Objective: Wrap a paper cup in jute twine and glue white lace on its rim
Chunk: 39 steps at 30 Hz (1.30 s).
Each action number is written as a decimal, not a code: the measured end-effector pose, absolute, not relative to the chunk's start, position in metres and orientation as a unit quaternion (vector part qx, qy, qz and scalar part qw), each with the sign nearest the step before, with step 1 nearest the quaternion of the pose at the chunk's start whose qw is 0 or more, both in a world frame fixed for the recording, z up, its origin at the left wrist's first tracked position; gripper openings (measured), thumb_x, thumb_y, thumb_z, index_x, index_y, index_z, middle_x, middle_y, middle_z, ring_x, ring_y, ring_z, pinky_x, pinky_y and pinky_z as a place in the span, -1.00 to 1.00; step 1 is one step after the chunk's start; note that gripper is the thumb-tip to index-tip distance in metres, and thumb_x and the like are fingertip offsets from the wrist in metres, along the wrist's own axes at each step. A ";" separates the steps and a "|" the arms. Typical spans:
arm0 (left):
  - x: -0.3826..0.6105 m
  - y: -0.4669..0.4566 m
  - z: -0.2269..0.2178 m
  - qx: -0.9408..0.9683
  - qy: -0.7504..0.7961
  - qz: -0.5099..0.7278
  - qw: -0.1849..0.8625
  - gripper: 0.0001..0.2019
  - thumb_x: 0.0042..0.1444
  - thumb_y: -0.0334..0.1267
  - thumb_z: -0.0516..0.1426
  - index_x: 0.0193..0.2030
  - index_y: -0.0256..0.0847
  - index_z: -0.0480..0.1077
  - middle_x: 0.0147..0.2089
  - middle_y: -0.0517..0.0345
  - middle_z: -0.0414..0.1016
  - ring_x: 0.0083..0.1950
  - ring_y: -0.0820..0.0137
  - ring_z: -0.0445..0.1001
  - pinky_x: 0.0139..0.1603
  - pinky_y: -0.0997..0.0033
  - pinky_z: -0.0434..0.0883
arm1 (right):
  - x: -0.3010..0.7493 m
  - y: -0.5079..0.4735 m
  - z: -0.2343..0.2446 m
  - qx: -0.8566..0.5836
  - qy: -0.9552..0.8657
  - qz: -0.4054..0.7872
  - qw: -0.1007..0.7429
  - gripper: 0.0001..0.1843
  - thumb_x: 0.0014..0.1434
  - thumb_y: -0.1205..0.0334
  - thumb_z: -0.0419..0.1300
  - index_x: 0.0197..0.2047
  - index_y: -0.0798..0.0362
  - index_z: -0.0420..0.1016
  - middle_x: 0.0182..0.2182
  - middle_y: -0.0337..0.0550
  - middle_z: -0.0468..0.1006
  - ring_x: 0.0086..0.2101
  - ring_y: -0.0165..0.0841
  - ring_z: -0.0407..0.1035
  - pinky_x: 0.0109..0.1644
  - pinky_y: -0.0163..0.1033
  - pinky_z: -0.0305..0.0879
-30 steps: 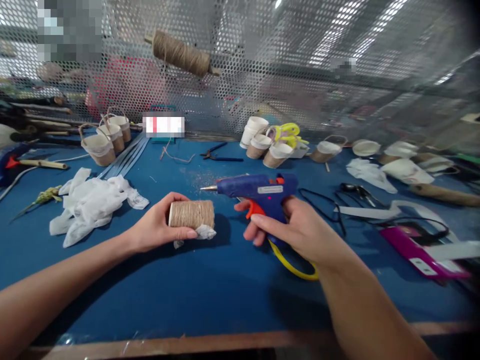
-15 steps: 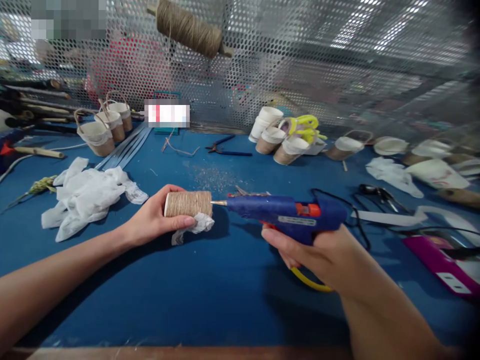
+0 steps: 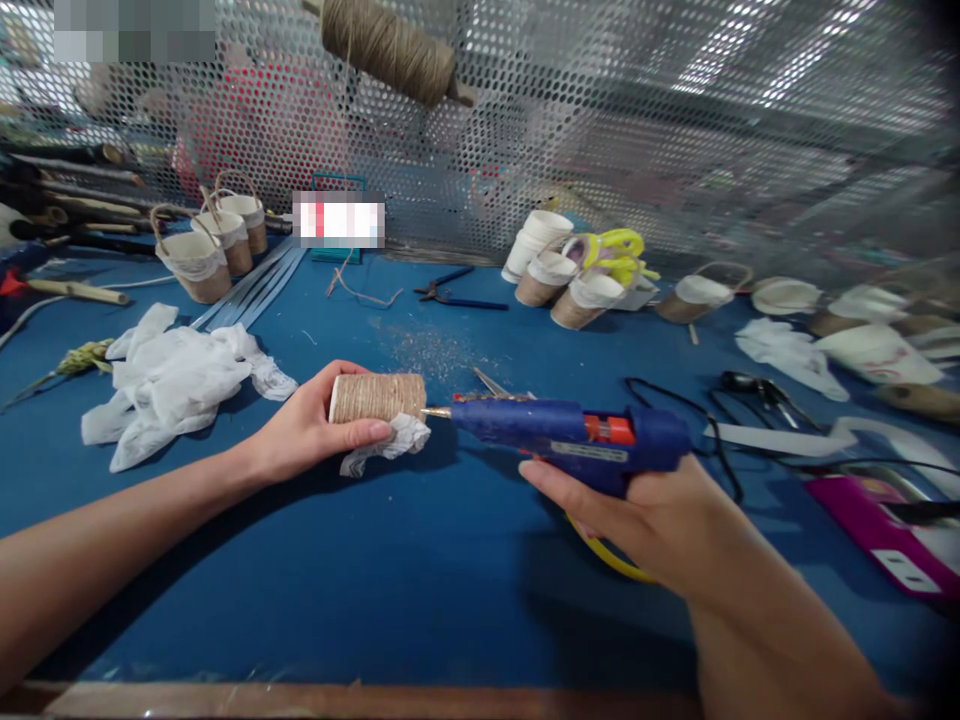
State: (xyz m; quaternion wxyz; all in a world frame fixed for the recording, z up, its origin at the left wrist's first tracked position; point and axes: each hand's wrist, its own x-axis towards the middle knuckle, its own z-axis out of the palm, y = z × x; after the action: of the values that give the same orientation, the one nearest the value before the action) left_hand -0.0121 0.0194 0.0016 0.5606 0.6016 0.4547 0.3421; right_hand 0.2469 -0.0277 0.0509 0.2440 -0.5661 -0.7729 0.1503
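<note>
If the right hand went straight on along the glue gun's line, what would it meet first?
Most likely the twine-wrapped cylinder in the left hand: the glue gun nozzle appears right at its end, though depth leaves contact unclear.

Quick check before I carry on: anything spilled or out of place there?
Yes: pale crumbs lie scattered on the blue table, on the near side of the pliers, like uncleared debris. Also, a crumpled white strip juts out beside the twine-wrapped cylinder in the left hand, untidy against the neat winding.
</note>
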 end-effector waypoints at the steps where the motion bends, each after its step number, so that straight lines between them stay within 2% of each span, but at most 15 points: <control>1: -0.012 0.019 0.002 0.603 0.456 0.340 0.559 -0.50 -0.17 -0.07 0.26 -0.14 -0.24 0.20 -0.28 0.09 0.40 -0.35 0.40 0.38 -0.37 0.41 0.34 | 0.247 -0.028 0.051 -0.571 -0.770 0.142 0.247 -0.64 0.00 -0.05 0.12 -0.68 -0.02 0.31 -0.75 -0.25 0.37 -0.74 -0.41 0.24 -0.66 -0.28 0.28; 9: -0.013 0.019 0.001 0.606 0.456 0.336 0.558 -0.49 -0.16 -0.07 0.26 -0.13 -0.24 0.18 -0.28 0.11 0.38 -0.34 0.41 0.37 -0.36 0.42 0.34 | 0.244 -0.026 0.052 -0.603 -0.729 0.212 0.243 -0.69 -0.01 -0.05 0.14 -0.59 -0.01 0.37 -0.74 -0.32 0.30 -0.72 -0.43 0.18 -0.63 -0.31 0.28; 16: -0.012 0.019 0.002 0.604 0.453 0.336 0.563 -0.51 -0.15 -0.09 0.26 -0.14 -0.24 0.17 -0.29 0.12 0.37 -0.35 0.43 0.36 -0.38 0.45 0.34 | 0.238 -0.026 0.060 -0.614 -0.731 0.196 0.224 -0.73 -0.03 0.01 0.13 -0.55 0.02 0.45 -0.75 -0.28 0.27 -0.71 -0.42 0.16 -0.61 -0.30 0.30; 25: -0.013 0.020 -0.001 0.608 0.448 0.340 0.561 -0.51 -0.15 -0.08 0.26 -0.14 -0.23 0.17 -0.28 0.13 0.38 -0.33 0.42 0.38 -0.37 0.45 0.34 | 0.240 -0.026 0.062 -0.605 -0.743 0.198 0.208 -0.67 0.00 -0.01 0.11 -0.63 0.02 0.37 -0.76 -0.29 0.23 -0.71 -0.43 0.12 -0.63 -0.31 0.27; 31: -0.012 0.018 0.002 0.594 0.439 0.344 0.580 -0.53 -0.16 -0.14 0.27 -0.15 -0.23 0.17 -0.27 0.11 0.39 -0.33 0.42 0.39 -0.34 0.44 0.36 | 0.240 -0.024 0.059 -0.580 -0.762 0.178 0.225 -0.63 0.04 -0.09 0.07 -0.53 0.02 0.45 -0.70 -0.25 0.37 -0.65 -0.39 0.25 -0.51 -0.29 0.32; 34: -0.012 0.018 0.003 0.592 0.440 0.342 0.582 -0.52 -0.17 -0.12 0.27 -0.16 -0.23 0.17 -0.27 0.11 0.40 -0.33 0.41 0.40 -0.34 0.43 0.36 | 0.241 -0.025 0.057 -0.584 -0.763 0.164 0.223 -0.60 0.03 -0.12 0.05 -0.45 0.02 0.49 -0.71 -0.24 0.39 -0.65 -0.36 0.30 -0.52 -0.26 0.31; 36: -0.012 0.019 0.002 0.595 0.443 0.340 0.578 -0.51 -0.17 -0.11 0.27 -0.15 -0.23 0.17 -0.27 0.11 0.40 -0.32 0.40 0.40 -0.33 0.42 0.36 | 0.243 -0.026 0.055 -0.603 -0.755 0.158 0.205 -0.58 0.00 -0.16 0.06 -0.46 0.01 0.48 -0.74 -0.26 0.37 -0.69 -0.35 0.28 -0.55 -0.24 0.29; 39: -0.012 0.020 0.002 0.601 0.445 0.337 0.572 -0.51 -0.16 -0.10 0.26 -0.14 -0.22 0.17 -0.26 0.10 0.39 -0.30 0.39 0.39 -0.33 0.41 0.36 | 0.245 -0.026 0.052 -0.624 -0.738 0.167 0.196 -0.61 -0.06 -0.16 0.11 -0.59 -0.01 0.39 -0.78 -0.28 0.33 -0.72 -0.35 0.26 -0.57 -0.23 0.27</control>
State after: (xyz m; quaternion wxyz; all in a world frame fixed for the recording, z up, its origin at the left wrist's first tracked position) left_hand -0.0121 0.0196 0.0016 0.5719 0.6009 0.4452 0.3370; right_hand 0.2446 -0.0264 0.0519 0.1958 -0.6236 -0.7382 0.1671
